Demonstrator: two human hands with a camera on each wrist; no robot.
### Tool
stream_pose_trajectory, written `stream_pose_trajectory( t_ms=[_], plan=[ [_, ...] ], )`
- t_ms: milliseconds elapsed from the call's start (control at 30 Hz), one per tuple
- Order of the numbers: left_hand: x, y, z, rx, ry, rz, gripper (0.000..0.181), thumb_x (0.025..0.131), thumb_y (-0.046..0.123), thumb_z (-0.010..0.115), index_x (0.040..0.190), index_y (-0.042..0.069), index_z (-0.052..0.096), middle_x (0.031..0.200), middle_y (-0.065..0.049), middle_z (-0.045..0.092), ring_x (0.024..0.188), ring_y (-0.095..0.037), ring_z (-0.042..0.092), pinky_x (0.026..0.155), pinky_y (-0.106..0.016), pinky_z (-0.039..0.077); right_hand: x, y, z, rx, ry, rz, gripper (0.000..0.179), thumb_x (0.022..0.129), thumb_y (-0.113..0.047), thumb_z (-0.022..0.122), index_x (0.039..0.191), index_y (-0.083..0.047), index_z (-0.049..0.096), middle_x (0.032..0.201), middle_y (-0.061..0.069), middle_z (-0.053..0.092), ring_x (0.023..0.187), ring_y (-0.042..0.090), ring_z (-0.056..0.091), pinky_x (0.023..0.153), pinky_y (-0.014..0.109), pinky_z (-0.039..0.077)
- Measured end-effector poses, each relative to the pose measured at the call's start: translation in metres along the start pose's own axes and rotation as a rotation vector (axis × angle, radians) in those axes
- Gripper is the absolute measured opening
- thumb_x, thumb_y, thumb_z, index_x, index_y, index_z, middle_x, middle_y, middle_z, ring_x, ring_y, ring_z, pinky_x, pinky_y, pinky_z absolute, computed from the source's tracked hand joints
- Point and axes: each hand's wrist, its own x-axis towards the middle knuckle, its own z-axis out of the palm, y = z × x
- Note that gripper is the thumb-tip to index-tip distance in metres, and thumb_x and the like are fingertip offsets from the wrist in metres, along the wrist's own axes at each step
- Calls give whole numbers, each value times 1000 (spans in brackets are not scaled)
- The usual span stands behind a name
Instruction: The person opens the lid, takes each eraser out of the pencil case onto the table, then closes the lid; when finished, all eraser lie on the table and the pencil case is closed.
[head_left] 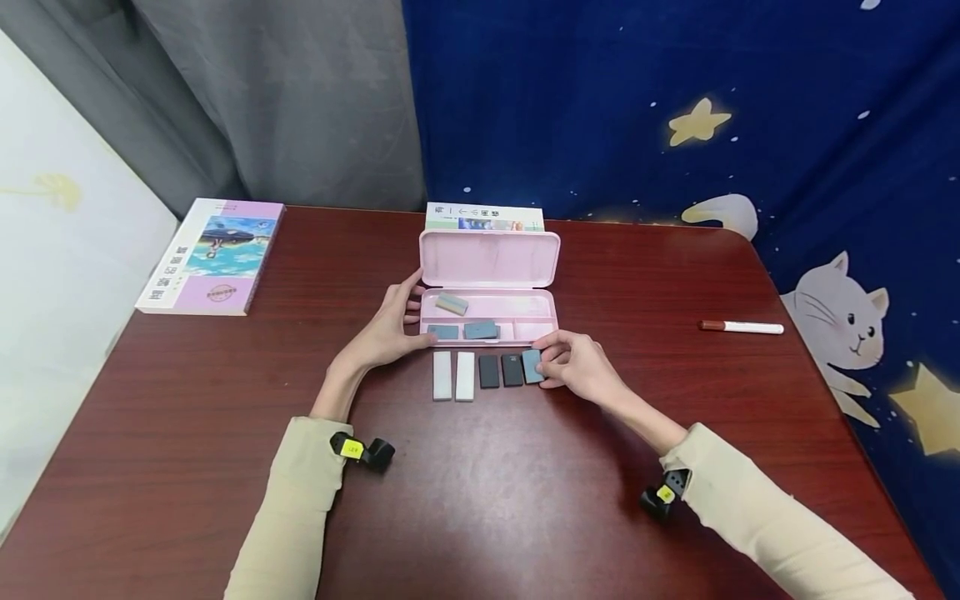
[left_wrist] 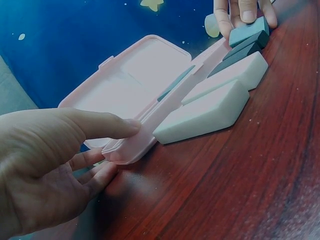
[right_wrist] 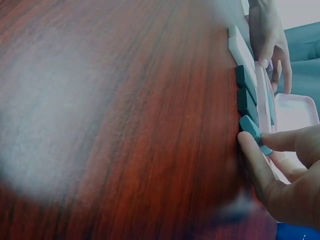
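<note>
A pink pencil case (head_left: 506, 305) lies open on the table, its lid raised at the back. My left hand (head_left: 384, 327) grips its left end, the thumb (left_wrist: 112, 125) on the front rim and the fingers round the side. With thumb and fingertips, my right hand (head_left: 583, 364) pinches a blue-grey eraser (head_left: 531, 367) just before the case's front right corner. That eraser ends a row with two black erasers (head_left: 489, 372) and two white erasers (head_left: 442, 377). Inside the case lie several erasers, among them a striped one (head_left: 452, 303) and a blue-grey one (head_left: 480, 330).
Behind the lid is a book (head_left: 484, 217), partly hidden. Another book (head_left: 217, 258) with a sea picture lies at the back left. A brown and white marker (head_left: 741, 327) lies to the right. Curtains (head_left: 562, 108) hang along the table's back edge.
</note>
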Motion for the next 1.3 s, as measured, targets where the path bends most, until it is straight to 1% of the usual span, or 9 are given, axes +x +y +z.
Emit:
stream_pose_trajectory(
  t_ms=[133, 367, 500, 633, 833, 933, 1033, 1233, 1300],
  plan=[
    [0, -3, -1, 2, -2, 4, 104, 78, -2, 77, 155, 7, 8, 138, -22, 27, 123, -35, 38, 103, -46, 41, 0, 3, 2, -30, 25, -11, 28, 83, 11, 67, 110, 8, 63, 85, 17, 61, 73, 24, 67, 62, 35, 59],
    [-1, -2, -1, 9, -1, -1, 103, 78, -1, 77, 155, 8, 8, 138, -20, 26, 123, -33, 38, 103, -44, 41, -1, 5, 4, -53, 73, -6, 28, 81, 11, 69, 109, 6, 66, 88, 16, 62, 73, 21, 67, 61, 33, 59],
    [-2, -1, -2, -5, 3, 1, 104, 78, -2, 77, 155, 8, 8, 138, -21, 27, 123, -34, 38, 102, -45, 41, -1, 3, 4, -80, 78, -13, 27, 81, 10, 69, 108, 7, 66, 88, 16, 62, 72, 20, 67, 60, 32, 59],
    [-2, -2, -2, 3, 8, 2, 104, 77, -3, 77, 155, 7, 9, 138, -20, 27, 122, -34, 39, 102, -44, 42, -1, 2, 5, -108, 81, -18, 27, 82, 10, 69, 108, 8, 66, 89, 17, 61, 72, 21, 68, 59, 32, 59],
    [0, -2, -1, -1, 2, 8, 103, 78, -1, 77, 155, 7, 9, 138, -20, 27, 122, -33, 38, 103, -44, 41, -3, -1, 5, -123, 87, -19, 27, 82, 11, 69, 109, 10, 66, 91, 19, 60, 70, 24, 69, 59, 32, 59],
    [1, -2, -1, 4, 1, 5, 104, 78, 0, 78, 155, 7, 9, 138, -21, 27, 122, -35, 38, 103, -45, 41, -3, -1, 6, -153, 90, -30, 27, 82, 11, 69, 108, 10, 66, 92, 19, 59, 71, 23, 69, 59, 31, 58],
    [0, 4, -1, -1, 6, 3, 103, 78, -2, 77, 154, 5, 8, 138, -24, 27, 122, -38, 37, 103, -48, 40, -2, -1, 7, -189, 94, -40, 26, 82, 10, 69, 108, 9, 66, 95, 19, 58, 72, 21, 68, 59, 29, 58],
    [-8, 34, -5, -25, -7, -10, 98, 78, -9, 73, 151, -5, 9, 137, -33, 25, 122, -47, 36, 103, -53, 38, -2, -2, 8, -223, 98, -39, 26, 82, 10, 69, 109, 9, 66, 97, 18, 58, 73, 20, 67, 58, 28, 58],
    [-10, 40, -6, -22, -11, -14, 97, 78, -9, 73, 151, -6, 9, 137, -33, 25, 122, -47, 36, 103, -52, 38, -2, -2, 8, -225, 98, -38, 26, 82, 11, 68, 109, 10, 66, 96, 18, 57, 72, 20, 67, 58, 28, 58]
  ],
)
